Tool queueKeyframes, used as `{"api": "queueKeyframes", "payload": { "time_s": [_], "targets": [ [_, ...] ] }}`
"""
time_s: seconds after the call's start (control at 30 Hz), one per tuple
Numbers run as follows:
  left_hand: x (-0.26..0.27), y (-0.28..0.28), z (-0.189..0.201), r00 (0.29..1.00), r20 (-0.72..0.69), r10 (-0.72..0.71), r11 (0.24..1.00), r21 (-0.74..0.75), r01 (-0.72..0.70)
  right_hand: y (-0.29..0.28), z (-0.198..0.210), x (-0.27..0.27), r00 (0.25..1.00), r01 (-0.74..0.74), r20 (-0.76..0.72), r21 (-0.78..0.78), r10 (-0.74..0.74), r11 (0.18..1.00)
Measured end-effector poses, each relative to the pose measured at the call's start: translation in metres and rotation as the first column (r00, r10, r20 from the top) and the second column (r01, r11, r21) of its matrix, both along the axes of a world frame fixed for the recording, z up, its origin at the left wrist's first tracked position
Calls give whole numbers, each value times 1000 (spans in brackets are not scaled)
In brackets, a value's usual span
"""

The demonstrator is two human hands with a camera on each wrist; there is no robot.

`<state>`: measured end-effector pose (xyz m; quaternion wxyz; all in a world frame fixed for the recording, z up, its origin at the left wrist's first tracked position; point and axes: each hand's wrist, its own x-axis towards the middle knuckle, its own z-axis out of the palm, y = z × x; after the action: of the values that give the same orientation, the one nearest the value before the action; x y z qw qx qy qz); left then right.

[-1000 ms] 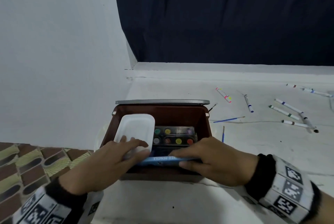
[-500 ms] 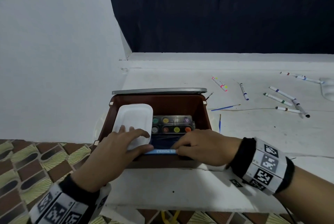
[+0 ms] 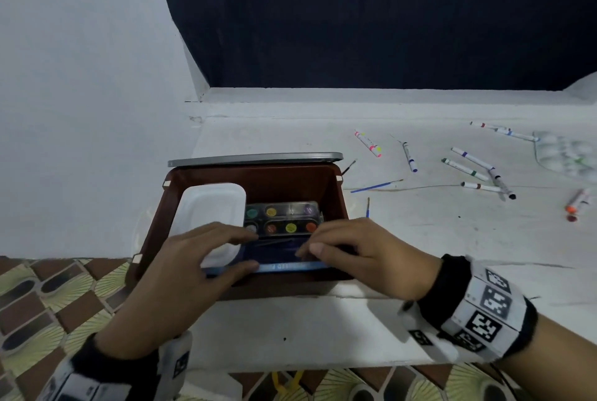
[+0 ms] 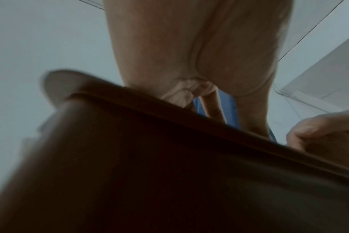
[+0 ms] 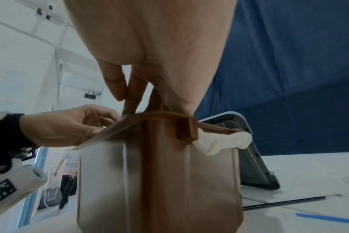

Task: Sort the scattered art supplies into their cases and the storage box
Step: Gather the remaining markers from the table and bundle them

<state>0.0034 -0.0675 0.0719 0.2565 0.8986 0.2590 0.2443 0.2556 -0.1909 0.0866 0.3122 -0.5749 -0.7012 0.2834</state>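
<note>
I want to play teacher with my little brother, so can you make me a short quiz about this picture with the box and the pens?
1. True or false: the brown storage box is open, its grey lid standing up behind it.
2. What are both hands putting into the box? A) a blue pencil case B) a marker C) a paintbrush
3. Fill in: the markers on the white table lie to the ____ of the box.

Key
1. True.
2. A: the left hand and right hand hold the blue pencil case at the box's near edge, beside the white container and paint set.
3. Right.
</note>
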Motion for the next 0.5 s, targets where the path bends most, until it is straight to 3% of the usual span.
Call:
{"api": "queueKeyframes", "payload": {
  "time_s": [0.17, 0.3, 0.5],
  "targets": [
    [41, -26, 8, 990, 141, 0, 1000, -9, 2, -25, 6, 28, 968, 182, -198, 130, -155, 975],
    [91, -58, 16, 968, 249, 24, 998, -56, -10, -54, 4, 70, 910, 320, -321, 147, -261, 936],
    [189, -116, 11, 939, 343, 33, 977, -209, 42, -133, -13, 169, 812, 533, -349, 118, -468, 838]
  ]
}}
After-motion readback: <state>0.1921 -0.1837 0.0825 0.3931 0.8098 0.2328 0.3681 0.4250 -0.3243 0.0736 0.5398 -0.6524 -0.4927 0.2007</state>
